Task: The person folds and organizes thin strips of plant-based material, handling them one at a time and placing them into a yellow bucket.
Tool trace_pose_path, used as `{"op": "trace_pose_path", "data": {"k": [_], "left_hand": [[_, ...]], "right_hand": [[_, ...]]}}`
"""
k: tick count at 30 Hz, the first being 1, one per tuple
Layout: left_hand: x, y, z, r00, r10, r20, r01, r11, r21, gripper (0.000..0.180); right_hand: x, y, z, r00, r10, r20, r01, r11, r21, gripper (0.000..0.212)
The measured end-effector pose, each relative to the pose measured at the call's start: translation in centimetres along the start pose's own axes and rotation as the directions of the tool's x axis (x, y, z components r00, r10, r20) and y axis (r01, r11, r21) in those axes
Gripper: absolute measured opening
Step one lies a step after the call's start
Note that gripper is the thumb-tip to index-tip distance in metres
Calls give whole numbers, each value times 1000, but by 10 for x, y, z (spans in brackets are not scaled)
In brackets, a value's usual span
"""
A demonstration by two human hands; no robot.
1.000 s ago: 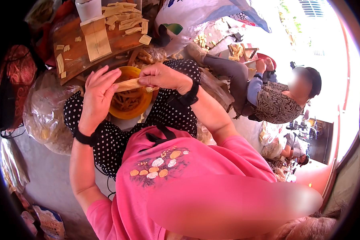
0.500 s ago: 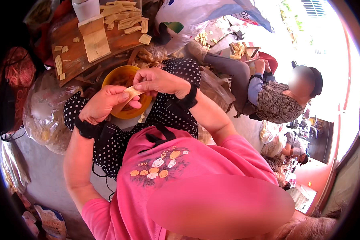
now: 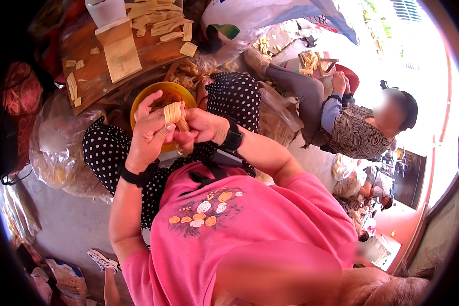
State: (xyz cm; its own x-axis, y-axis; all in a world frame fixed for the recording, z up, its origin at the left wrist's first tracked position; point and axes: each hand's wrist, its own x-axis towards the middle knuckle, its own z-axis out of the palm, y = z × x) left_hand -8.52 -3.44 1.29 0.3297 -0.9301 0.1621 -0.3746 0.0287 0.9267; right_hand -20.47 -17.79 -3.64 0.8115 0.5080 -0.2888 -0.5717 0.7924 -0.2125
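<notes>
A pale yellow, ribbed flat strip [image 3: 173, 113] is bent over between my hands, in front of the yellow bowl [image 3: 140, 98]. My left hand [image 3: 149, 133] pinches it with the thumb, and some of its fingers stick up. Closed around the strip's lower, bunched part is my right hand [image 3: 205, 125]; its fingertips are partly hidden. Both hands are above my lap. Reddish-brown contents show in the bowl behind them, too covered to name.
A low wooden table [image 3: 79, 53] at the far left bears a pile of similar strips [image 3: 155, 15], a white container [image 3: 106, 11] and a flat pale block [image 3: 121, 55]. Clear plastic bags [image 3: 61, 153] lie at left. Another person [image 3: 359, 125] sits at right; a foot [image 3: 103, 260] shows lower left.
The strip was stretched between both hands; now it is folded over at the left fingers. My left hand has turned upright, and my right hand has dropped lower. A foot has appeared lower left.
</notes>
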Motion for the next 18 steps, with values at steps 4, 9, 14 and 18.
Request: {"op": "trace_pose_path", "data": {"k": [4, 9, 14, 18], "left_hand": [[0, 8, 11, 995, 92, -49, -68, 929, 363, 26], [-4, 3, 26, 968, 138, -211, -6, 851, 525, 42], [-4, -4, 40, 947, 48, -317, 100, 895, 434, 46], [-4, -14, 38, 958, -85, -273, 106, 992, 64, 38]], "right_hand": [[11, 9, -6, 983, -182, -27, 183, 959, 217, 25], [22, 3, -3, 879, -414, -236, 456, 875, 162, 23], [26, -1, 26, 594, -653, -471, 704, 705, -90, 18], [17, 4, 10, 545, -704, -456, 637, 701, -322, 18]]}}
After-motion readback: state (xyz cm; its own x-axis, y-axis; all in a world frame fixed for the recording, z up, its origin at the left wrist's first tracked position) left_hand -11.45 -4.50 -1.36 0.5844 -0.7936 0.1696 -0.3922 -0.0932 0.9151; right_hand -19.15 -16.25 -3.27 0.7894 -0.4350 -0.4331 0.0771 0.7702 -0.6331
